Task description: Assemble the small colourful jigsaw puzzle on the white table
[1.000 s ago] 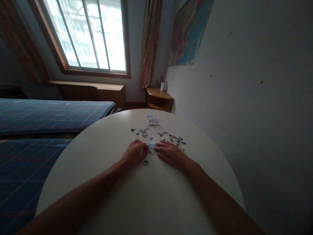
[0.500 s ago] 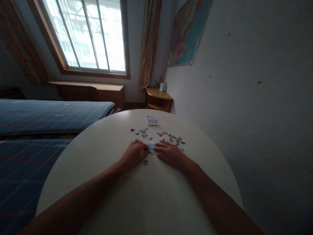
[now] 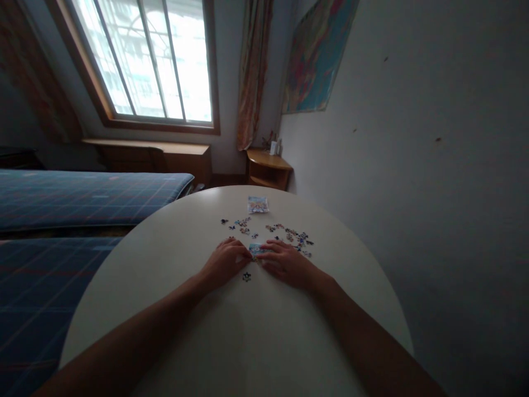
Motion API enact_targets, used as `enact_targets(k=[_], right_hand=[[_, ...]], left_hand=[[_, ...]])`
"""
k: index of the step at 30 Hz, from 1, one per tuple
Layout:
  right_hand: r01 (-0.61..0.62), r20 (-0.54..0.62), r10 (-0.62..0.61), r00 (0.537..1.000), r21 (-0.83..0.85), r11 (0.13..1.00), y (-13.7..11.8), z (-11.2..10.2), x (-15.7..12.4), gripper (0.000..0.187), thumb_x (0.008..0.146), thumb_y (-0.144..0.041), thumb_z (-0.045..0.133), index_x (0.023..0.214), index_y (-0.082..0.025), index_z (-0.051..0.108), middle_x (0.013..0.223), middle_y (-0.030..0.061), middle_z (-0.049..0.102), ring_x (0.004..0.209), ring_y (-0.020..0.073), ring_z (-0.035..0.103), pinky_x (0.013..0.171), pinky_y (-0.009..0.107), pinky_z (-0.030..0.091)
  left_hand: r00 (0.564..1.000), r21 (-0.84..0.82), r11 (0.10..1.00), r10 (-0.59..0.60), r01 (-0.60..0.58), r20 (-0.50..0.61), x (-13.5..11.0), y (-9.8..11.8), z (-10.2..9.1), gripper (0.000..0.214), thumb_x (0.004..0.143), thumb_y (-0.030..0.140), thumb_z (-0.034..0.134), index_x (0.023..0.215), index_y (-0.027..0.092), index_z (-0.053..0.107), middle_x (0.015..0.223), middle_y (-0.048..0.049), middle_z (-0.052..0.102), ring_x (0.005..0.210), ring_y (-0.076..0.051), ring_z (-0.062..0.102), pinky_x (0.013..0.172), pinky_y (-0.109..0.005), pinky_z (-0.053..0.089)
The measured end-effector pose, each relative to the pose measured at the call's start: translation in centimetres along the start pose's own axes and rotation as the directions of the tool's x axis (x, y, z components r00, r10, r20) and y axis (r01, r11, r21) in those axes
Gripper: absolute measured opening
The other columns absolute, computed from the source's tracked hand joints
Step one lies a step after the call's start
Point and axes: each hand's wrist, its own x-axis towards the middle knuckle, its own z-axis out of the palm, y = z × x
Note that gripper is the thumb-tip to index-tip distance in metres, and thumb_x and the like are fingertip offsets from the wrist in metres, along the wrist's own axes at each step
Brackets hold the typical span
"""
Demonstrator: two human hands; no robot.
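A small, partly joined jigsaw puzzle (image 3: 255,249) in light blue lies flat on the table between my hands. At its left edge is my left hand (image 3: 226,259), thumb and fingertips pinched together; whatever they grip is hidden. From the other side my right hand (image 3: 287,260) lies with fingers stretched out, their tips resting on the puzzle and covering part of it. A single dark puzzle piece (image 3: 247,277) sits just below the puzzle, nearer to me. Loose puzzle pieces (image 3: 291,234) are scattered beyond my right hand, and more loose pieces (image 3: 243,226) lie beyond my left.
Farther back on the round white table (image 3: 198,336) lies a small picture packet (image 3: 258,204). Blue plaid mattresses (image 3: 82,198) are at the left, and a wall (image 3: 446,220) runs along the right. A wooden corner shelf (image 3: 269,161) stands behind the table.
My right fingers have slid slightly left, farther over the puzzle. My left thumb and fingers have drawn closer together at its edge. The loose pieces stay where they were.
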Motion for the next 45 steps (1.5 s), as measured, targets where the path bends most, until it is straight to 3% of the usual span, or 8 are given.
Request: enact_targets(k=[10,15,24,28,30,35,41,45], right_hand=[[0.022,0.005,-0.023,1.0,0.029,0.999,-0.4,0.3,0.2,0.032,0.095,-0.035,0.054,0.124,-0.03,0.067,0.133,0.0059,0.063,0.131,0.0246,0.05,0.109,0.045,0.042],[0.016,0.013,-0.016,1.0,0.044,0.999,-0.5,0.1,0.4,0.032,0.095,-0.036,0.054,0.125,-0.029,0.066,0.133,0.0063,0.064,0.13,0.0247,0.051,0.109,0.045,0.042],[-0.016,0.022,0.015,1.0,0.069,0.998,-0.5,-0.3,0.2,0.031,0.094,-0.035,0.056,0.122,-0.029,0.067,0.133,0.0059,0.063,0.125,0.0234,0.056,0.108,0.044,0.042],[-0.014,0.01,0.014,1.0,0.069,0.998,-0.1,-0.3,0.1,0.032,0.094,-0.033,0.057,0.123,-0.026,0.066,0.133,0.0073,0.064,0.127,0.0244,0.055,0.11,0.045,0.041],[-0.035,-0.009,0.036,0.999,0.067,0.997,0.5,-0.4,-0.1,0.031,0.093,-0.03,0.059,0.123,-0.025,0.066,0.133,0.0091,0.063,0.127,0.0251,0.055,0.11,0.046,0.041],[-0.091,-0.083,0.097,0.992,0.075,0.993,2.0,-0.4,-0.6,0.026,0.091,-0.025,0.062,0.116,-0.023,0.069,0.128,0.0122,0.065,0.122,0.0252,0.058,0.106,0.048,0.046],[-0.11,-0.078,0.116,0.99,0.068,0.992,2.1,-0.3,-0.7,0.026,0.09,-0.025,0.062,0.115,-0.022,0.07,0.127,0.012,0.065,0.123,0.0258,0.058,0.106,0.049,0.045],[-0.115,-0.057,0.119,0.991,0.073,0.991,1.8,-0.4,-0.5,0.026,0.09,-0.023,0.062,0.114,-0.023,0.07,0.127,0.0119,0.066,0.122,0.0263,0.058,0.106,0.049,0.044]], left_hand=[[1.0,-0.004,1.0,-0.019,0.019,-0.009,0.0,0.0,-0.3,0.012,0.089,0.027,0.063,0.088,0.024,0.075,0.092,-0.0043,0.072,0.096,-0.022,0.061,0.093,-0.038,0.047],[0.992,0.036,0.999,-0.026,0.03,-0.121,0.1,-0.6,0.1,0.014,0.088,0.028,0.065,0.099,0.022,0.07,0.109,-0.0062,0.068,0.111,-0.025,0.055,0.1,-0.042,0.046],[0.994,0.07,0.995,-0.07,0.076,-0.086,0.2,-1.2,0.4,0.027,0.084,0.031,0.069,0.109,0.022,0.066,0.121,-0.0066,0.065,0.118,-0.027,0.053,0.102,-0.043,0.045],[0.993,0.039,0.993,-0.113,0.114,-0.023,0.2,-1.3,-1.0,0.022,0.086,0.033,0.065,0.105,0.022,0.067,0.116,-0.0079,0.066,0.104,-0.026,0.06,0.094,-0.041,0.049],[0.995,0.036,0.994,-0.1,0.1,-0.012,0.1,-1.0,-2.3,0.016,0.086,0.033,0.064,0.094,0.02,0.069,0.109,-0.0088,0.067,0.101,-0.026,0.061,0.093,-0.04,0.048],[0.97,0.033,0.995,-0.1,0.095,0.22,-0.6,1.3,-4.6,0.021,0.085,0.04,0.065,0.094,0.021,0.07,0.097,-0.0057,0.068,0.084,-0.021,0.063,0.079,-0.034,0.049],[0.921,0.093,0.991,-0.124,0.096,0.369,-1.3,2.8,-4.5,0.026,0.079,0.04,0.069,0.097,0.02,0.068,0.096,-0.0055,0.068,0.085,-0.023,0.063,0.076,-0.032,0.046],[0.914,0.098,0.991,-0.124,0.094,0.385,-1.2,2.9,-4.4,0.023,0.079,0.036,0.069,0.095,0.019,0.068,0.096,-0.0057,0.068,0.086,-0.022,0.063,0.076,-0.031,0.045]])
